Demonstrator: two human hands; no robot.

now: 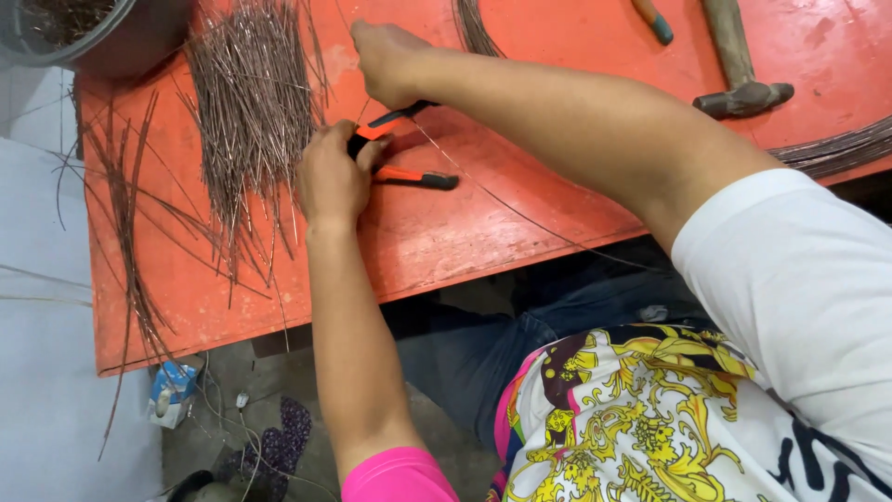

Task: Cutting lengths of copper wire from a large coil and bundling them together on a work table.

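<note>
Head view: a person sat at an orange table (446, 242) that filled the upper half of the frame, arms reaching across it.
Pliers: the orange and black pliers (395, 149) lay at centre frame, handles spread wide, probably so a wire could feed between the jaws.
Left hand: the left hand (333, 178) was curled shut around the upper handle, knuckles up.
Right hand: the right hand (386, 58), near the top centre, was pinched closed on a thin wire (520, 216); the wire ran taut past the pliers toward the lower right, likely held straight for cutting.
Cut pieces: a heap of short wire pieces (251, 102) sat in the upper left, just beside the left hand, within easy drop.
Hammer: a hammer (739, 70) rested in the upper right, well apart.
</note>
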